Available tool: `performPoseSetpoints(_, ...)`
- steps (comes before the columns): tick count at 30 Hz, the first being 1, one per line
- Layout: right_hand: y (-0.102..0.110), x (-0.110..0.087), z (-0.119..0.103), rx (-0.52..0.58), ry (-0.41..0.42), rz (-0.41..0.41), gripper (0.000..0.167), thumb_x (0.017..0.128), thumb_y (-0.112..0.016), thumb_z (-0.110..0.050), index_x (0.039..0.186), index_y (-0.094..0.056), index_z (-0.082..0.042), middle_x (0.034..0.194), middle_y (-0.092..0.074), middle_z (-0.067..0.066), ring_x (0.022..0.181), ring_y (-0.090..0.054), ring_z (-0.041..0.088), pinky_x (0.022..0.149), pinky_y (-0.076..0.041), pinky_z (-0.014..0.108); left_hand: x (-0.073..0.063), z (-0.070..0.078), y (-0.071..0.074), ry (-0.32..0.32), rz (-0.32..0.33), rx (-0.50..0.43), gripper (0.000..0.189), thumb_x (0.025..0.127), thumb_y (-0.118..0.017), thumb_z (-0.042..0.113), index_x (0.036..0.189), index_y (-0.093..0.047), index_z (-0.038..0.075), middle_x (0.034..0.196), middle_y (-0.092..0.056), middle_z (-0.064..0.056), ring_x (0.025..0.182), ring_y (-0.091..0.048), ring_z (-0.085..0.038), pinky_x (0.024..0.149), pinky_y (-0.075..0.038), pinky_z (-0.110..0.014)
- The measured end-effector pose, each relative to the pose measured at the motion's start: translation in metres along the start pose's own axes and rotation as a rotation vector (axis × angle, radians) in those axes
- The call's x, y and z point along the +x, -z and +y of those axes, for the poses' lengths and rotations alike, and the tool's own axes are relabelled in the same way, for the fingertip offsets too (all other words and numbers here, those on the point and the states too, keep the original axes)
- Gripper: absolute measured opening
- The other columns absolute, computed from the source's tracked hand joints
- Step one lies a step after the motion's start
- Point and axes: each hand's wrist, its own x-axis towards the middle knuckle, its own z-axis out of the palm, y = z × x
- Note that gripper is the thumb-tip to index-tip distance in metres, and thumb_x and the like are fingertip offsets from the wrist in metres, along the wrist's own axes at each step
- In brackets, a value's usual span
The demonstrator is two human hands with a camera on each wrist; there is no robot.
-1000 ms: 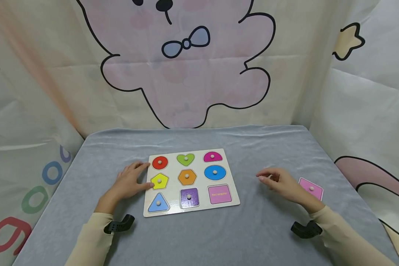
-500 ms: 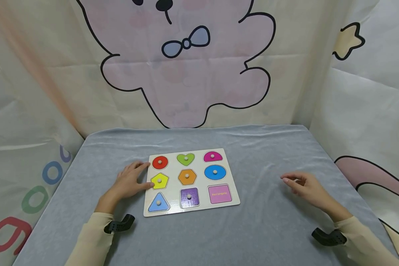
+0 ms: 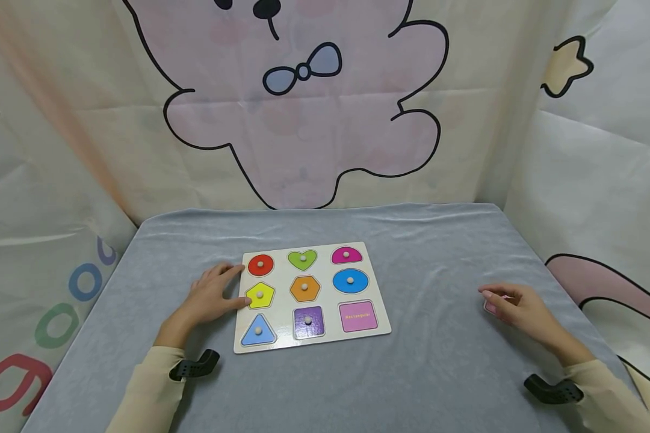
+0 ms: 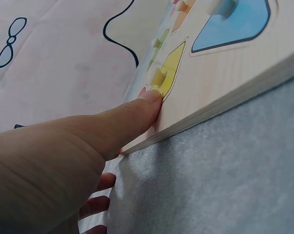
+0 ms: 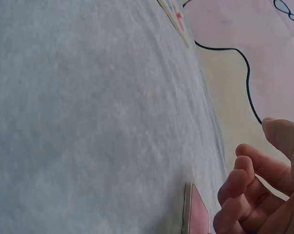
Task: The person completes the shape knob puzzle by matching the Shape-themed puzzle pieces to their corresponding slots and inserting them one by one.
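A white wooden peg puzzle board (image 3: 325,343) lies on the cloth, with knobbed shapes in its recesses and a bare pink recess (image 3: 358,316) marked "Rectangular" at the near right. My left hand (image 3: 208,296) rests at the board's left edge. Its thumb presses on top by the yellow pentagon (image 4: 172,66), and the other fingers spread along the edge. Far to the right, my right hand (image 3: 522,310) hovers over a pink rectangular puzzle piece (image 5: 198,217). Its fingers are loosely bent, with thumb and index apart. The hand covers most of that piece, and its knob is hidden.
Grey-blue cloth (image 3: 428,373) covers the table. Printed curtains (image 3: 303,150) stand close behind it and along both sides. Black wrist straps (image 3: 554,390) jut out beneath both sleeves.
My right hand has moved right, away from the board, and now lies over the pink rectangular piece, first seen beside the wrist. The left hand and board have stayed put.
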Motion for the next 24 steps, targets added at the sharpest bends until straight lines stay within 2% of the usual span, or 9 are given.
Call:
performPoseSetpoints(2,0.004,-0.001,0.003,-0.017,-0.01,0.007,0.02,0.102,-0.058,-0.012,0.117,-0.071,-0.006,0.07,-0.057,-0.018,0.055,-0.05,0.002,0.047,-0.043,0.027,0.0,0.0,0.0,-0.001,0.0,-0.002,0.085,0.084,-0.077,0.048,0.153,-0.043,0.013,0.152,-0.042,-0.023,0.139,-0.036,-0.047,0.104,-0.032,-0.071)
performPoseSetpoints(4,0.008,-0.002,0.006,-0.045,-0.018,0.022,0.022,0.102,-0.059,-0.014,0.118,-0.071,-0.004,0.079,-0.06,-0.025,0.06,-0.052,0.001,0.049,-0.043,0.026,0.0,0.001,0.0,-0.001,0.001,-0.001,0.085,0.084,-0.077,0.048,0.154,-0.043,0.013,0.152,-0.042,-0.023,0.139,-0.036,-0.047,0.104,-0.032,-0.071)
performPoseSetpoints(6,0.011,-0.004,0.01,-0.078,-0.016,0.038,0.025,0.101,-0.061,-0.014,0.118,-0.069,0.001,0.094,-0.063,-0.032,0.069,-0.056,0.0,0.051,-0.044,0.025,0.0,0.001,0.0,-0.001,0.002,0.0,0.085,0.084,-0.077,0.048,0.154,-0.043,0.013,0.152,-0.042,-0.024,0.139,-0.036,-0.047,0.105,-0.032,-0.071)
performPoseSetpoints(8,0.015,-0.005,0.015,-0.096,-0.025,0.047,0.026,0.1,-0.063,-0.014,0.117,-0.068,0.005,0.1,-0.062,-0.035,0.071,-0.057,0.0,0.052,-0.045,0.024,0.0,0.001,0.001,-0.002,0.002,0.0,0.085,0.084,-0.077,0.048,0.154,-0.043,0.013,0.152,-0.042,-0.024,0.139,-0.036,-0.047,0.104,-0.032,-0.071)
performPoseSetpoints(12,0.019,-0.009,0.025,-0.096,-0.05,0.045,0.022,0.098,-0.065,-0.011,0.114,-0.068,0.004,0.079,-0.063,-0.021,0.061,-0.056,0.006,0.05,-0.047,0.025,0.0,0.001,0.001,-0.001,0.0,-0.002,0.084,0.084,-0.077,0.048,0.154,-0.043,0.013,0.152,-0.041,-0.024,0.14,-0.035,-0.047,0.106,-0.03,-0.072)
performPoseSetpoints(15,0.021,-0.009,0.033,-0.08,-0.052,0.041,0.017,0.096,-0.067,-0.007,0.111,-0.071,-0.001,0.068,-0.058,-0.01,0.056,-0.054,0.009,0.048,-0.047,0.026,-0.001,0.001,0.0,0.003,0.001,0.001,0.085,0.084,-0.077,0.048,0.154,-0.043,0.012,0.152,-0.042,-0.024,0.139,-0.035,-0.047,0.106,-0.03,-0.072)
performPoseSetpoints(19,0.023,-0.009,0.039,-0.087,-0.035,0.06,0.016,0.091,-0.07,-0.001,0.106,-0.074,-0.007,0.069,-0.056,-0.014,0.055,-0.05,0.002,0.046,-0.043,0.024,-0.002,0.001,0.001,0.005,0.0,0.004,0.084,0.084,-0.077,0.047,0.153,-0.043,0.012,0.152,-0.042,-0.024,0.139,-0.036,-0.047,0.106,-0.031,-0.072)
performPoseSetpoints(24,0.021,-0.009,0.041,-0.113,-0.024,0.078,0.014,0.087,-0.074,0.001,0.101,-0.073,0.005,0.069,-0.05,-0.016,0.057,-0.044,-0.003,0.044,-0.035,0.025,-0.001,0.001,0.001,-0.002,-0.003,-0.003,0.084,0.084,-0.076,0.048,0.154,-0.043,0.013,0.152,-0.041,-0.024,0.14,-0.035,-0.047,0.106,-0.03,-0.073)
